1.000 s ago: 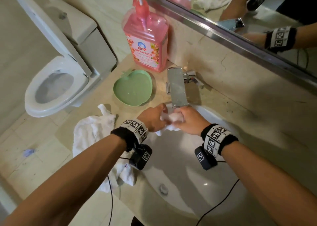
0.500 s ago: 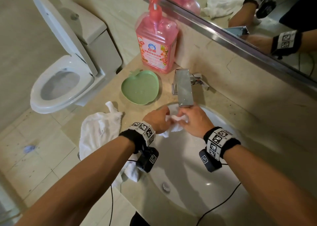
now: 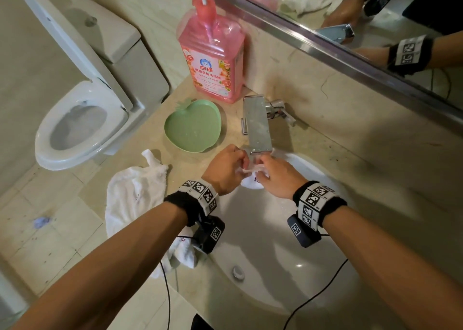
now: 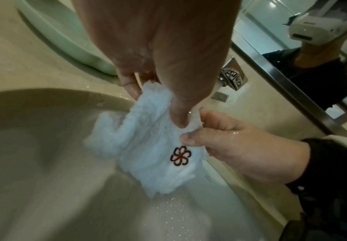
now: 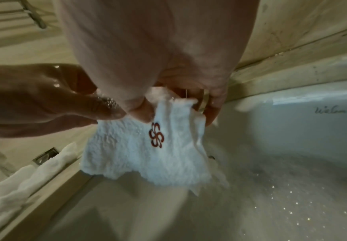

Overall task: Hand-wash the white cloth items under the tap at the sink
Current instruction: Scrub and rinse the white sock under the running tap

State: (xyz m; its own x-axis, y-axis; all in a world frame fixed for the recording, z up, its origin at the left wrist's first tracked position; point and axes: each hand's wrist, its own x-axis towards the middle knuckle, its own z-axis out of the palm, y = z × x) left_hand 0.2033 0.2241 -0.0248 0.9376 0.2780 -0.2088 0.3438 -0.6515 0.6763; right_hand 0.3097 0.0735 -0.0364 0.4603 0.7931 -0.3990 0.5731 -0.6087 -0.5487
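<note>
You hold the small white cloth just under the tap.
Left hand and right hand each pinch its top edge; it's soft, floppy, probably wet and heavy, so keep pinching there.

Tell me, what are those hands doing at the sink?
A person is washing a small white cloth. The left hand and right hand both pinch its top edge, holding it over the sink just below the tap. Another white cloth lies on the counter, beside a green dish.
</note>
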